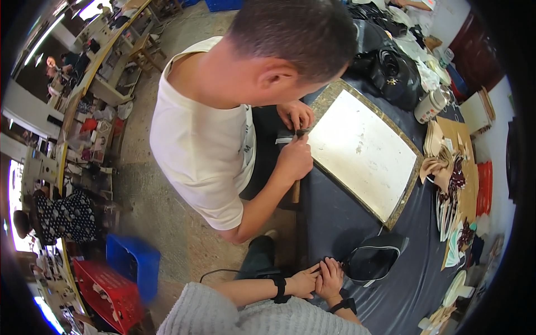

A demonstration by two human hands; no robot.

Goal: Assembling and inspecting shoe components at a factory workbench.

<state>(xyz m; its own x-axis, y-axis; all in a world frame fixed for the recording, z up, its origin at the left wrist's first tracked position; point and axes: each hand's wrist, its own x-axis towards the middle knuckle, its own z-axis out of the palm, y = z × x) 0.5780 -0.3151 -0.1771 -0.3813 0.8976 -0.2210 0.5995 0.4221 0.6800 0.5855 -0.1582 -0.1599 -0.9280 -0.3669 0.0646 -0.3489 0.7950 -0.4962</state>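
At the near edge of the dark-covered table (349, 206), my left hand (303, 282) and my right hand (329, 277) rest close together. Both have black bands at the wrist. The left hand's fingers lie stretched toward the right hand, their tips partly hidden. My right hand has its fingers extended and a little apart, with nothing visible in them. Just right of them lies a black pouch (375, 258) with a pale zip edge. Beyond, a co-worker's hands (296, 159) hold a small dark piece (302, 133), its kind unclear, beside a white-topped board (357, 148).
Black bags (393, 75) are heaped at the far right, near a white bottle (432, 105). Beige and dark cut pieces (441, 167) lie along the right side. A blue crate (134, 265) and a red crate (106, 293) stand on the floor at left; sewing benches line the far left.
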